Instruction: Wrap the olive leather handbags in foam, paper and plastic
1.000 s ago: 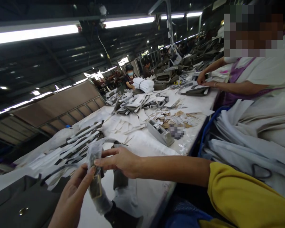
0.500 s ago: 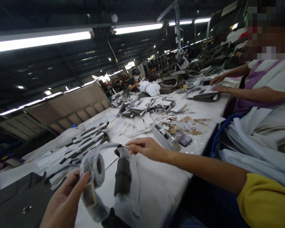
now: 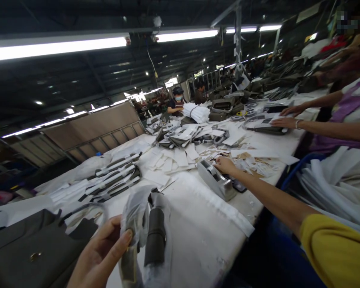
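In the lower middle of the head view my left hand [image 3: 100, 252] is closed, thumb against fingers, on a dark bag strap [image 3: 128, 266] wrapped in clear plastic. The strap's thicker olive grip section [image 3: 155, 236] stands just right of my fingers, also in plastic. My right hand [image 3: 225, 165] reaches forward to the grey tape dispenser [image 3: 216, 182], touching or nearly touching its far end. Its fingers look curled together; whatever lies between them is hidden. A dark olive bag [image 3: 27, 252] with a gold-coloured clasp lies left of my left hand.
Wrapped straps [image 3: 114, 176] lie in a row at left. White paper pieces [image 3: 180, 156] and a heap of wrapped parts [image 3: 180, 136] cover the table's middle. At right, a blue bin [image 3: 297, 164] holds white foam strips [image 3: 324, 180]. A co-worker's hands [image 3: 285, 116] rest on another piece.
My right hand has left the top of the wrapped strap and moved forward and right to the tape dispenser. My left hand still holds the strap, now slightly further right in view.
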Demonstrator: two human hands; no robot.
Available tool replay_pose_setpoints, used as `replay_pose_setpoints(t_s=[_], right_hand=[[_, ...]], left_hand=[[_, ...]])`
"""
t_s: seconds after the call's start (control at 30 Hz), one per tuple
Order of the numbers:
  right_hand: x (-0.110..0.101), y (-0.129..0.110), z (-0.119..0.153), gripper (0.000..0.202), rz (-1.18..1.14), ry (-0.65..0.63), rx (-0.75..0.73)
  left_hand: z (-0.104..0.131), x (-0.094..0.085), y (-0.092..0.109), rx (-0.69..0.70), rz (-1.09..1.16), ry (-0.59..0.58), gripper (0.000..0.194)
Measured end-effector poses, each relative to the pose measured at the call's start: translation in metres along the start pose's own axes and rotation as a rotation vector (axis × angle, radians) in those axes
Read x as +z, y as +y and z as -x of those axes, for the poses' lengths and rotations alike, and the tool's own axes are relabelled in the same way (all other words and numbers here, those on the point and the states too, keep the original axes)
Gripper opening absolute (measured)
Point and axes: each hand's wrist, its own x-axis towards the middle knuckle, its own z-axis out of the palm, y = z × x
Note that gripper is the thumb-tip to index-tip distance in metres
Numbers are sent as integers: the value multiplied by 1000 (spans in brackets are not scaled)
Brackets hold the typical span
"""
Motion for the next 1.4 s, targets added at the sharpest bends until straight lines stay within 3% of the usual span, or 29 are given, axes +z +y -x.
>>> replay_pose_setpoints(t_s=[0.2, 0.4, 0.57, 0.7, 0.83, 1.07, 1.27, 1.4], right_hand=[[-28, 16, 3, 24, -63, -106, 9], [-53, 24, 55, 43, -349, -38, -62], [-42, -17, 113, 57, -587, -69, -202], [-23, -63, 162, 52, -918, -254, -215], [-9, -104, 197, 63, -1008, -377, -212], [10, -155, 217, 53, -1012, -515, -238], [38, -164, 232, 51, -1059, -746, -232], [33, -171, 237, 48, -1082, -718, -295]], left_hand=[[4, -9, -8, -27, 8, 53, 62], [1, -12, -15, -33, 50, 90, 62], [0, -4, -12, 16, 26, 57, 57], [3, 3, -5, 102, 45, 28, 45], [7, 5, 1, 154, 43, 3, 32], [14, 4, 10, 188, 5, -11, 32], [17, -1, 13, 195, -7, -6, 37], [18, -4, 14, 189, -10, -22, 36]])
